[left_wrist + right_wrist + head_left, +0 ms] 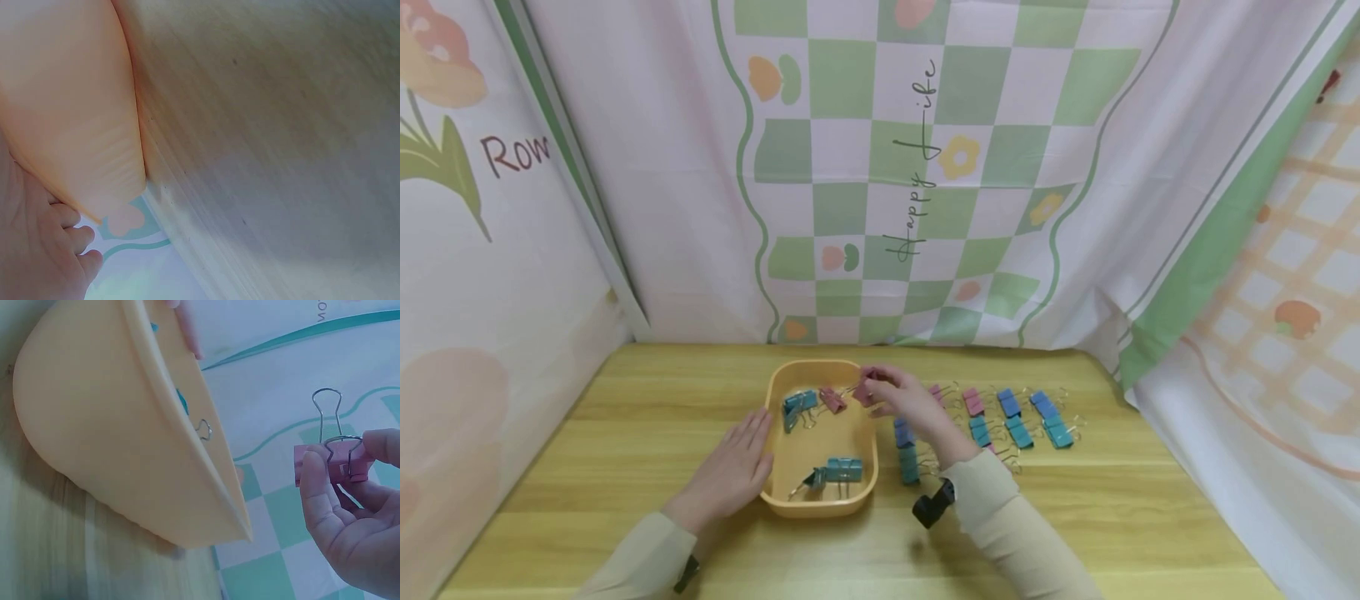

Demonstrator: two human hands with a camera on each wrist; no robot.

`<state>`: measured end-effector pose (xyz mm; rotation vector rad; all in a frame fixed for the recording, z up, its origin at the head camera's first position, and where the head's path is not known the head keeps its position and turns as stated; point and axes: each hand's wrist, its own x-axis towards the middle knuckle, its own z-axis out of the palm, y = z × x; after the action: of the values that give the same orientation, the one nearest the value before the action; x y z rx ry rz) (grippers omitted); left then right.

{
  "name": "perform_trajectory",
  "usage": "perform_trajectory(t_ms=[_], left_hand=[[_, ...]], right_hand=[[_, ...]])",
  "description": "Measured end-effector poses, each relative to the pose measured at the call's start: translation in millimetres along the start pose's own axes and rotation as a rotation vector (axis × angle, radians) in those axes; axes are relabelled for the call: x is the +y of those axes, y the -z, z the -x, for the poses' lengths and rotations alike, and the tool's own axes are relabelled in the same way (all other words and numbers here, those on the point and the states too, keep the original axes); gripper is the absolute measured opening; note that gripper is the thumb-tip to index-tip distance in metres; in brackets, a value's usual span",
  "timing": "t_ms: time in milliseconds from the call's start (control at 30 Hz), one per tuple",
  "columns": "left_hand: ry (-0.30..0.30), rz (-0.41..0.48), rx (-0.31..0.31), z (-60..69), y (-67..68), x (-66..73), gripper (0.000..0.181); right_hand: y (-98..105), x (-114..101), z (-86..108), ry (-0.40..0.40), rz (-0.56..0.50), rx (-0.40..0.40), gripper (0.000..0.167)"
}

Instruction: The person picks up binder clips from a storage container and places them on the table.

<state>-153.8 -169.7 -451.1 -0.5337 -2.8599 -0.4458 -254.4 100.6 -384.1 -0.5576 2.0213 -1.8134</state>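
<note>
My right hand pinches a pink binder clip between thumb and fingers, just above the right rim of a yellow plastic tray. Both wire handles of that clip show in the right wrist view. The left hand rests against the tray's left side with its fingers extended along the rim. Inside the tray lie a pink binder clip and teal binder clips, some near the back and some near the front. In the left wrist view the tray wall rises beside the left hand's fingers.
Right of the tray, blue binder clips, teal ones and pink ones lie in rough rows on the wooden table. My right forearm covers part of them. A checked curtain hangs behind the table.
</note>
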Motion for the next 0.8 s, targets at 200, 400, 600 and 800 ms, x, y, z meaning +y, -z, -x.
perform_trajectory(t_ms=[200, 400, 600, 800], left_hand=[[0.005, -0.001, -0.012, -0.7, 0.0, -0.2, 0.055], [0.007, 0.002, -0.004, -0.4, -0.4, -0.6, 0.054], [0.005, 0.009, -0.004, -0.1, -0.2, -0.6, 0.054], [0.005, 0.012, -0.002, 0.1, -0.5, -0.6, 0.054]], right_hand=[[10, -1, 5.1, 0.011, 0.028, 0.046, 0.043], [20, -5, 13.7, 0.014, 0.002, 0.053, 0.044], [33, -1, 21.4, 0.027, -0.028, 0.085, 0.043], [45, 3, 27.7, -0.001, -0.055, 0.132, 0.043]])
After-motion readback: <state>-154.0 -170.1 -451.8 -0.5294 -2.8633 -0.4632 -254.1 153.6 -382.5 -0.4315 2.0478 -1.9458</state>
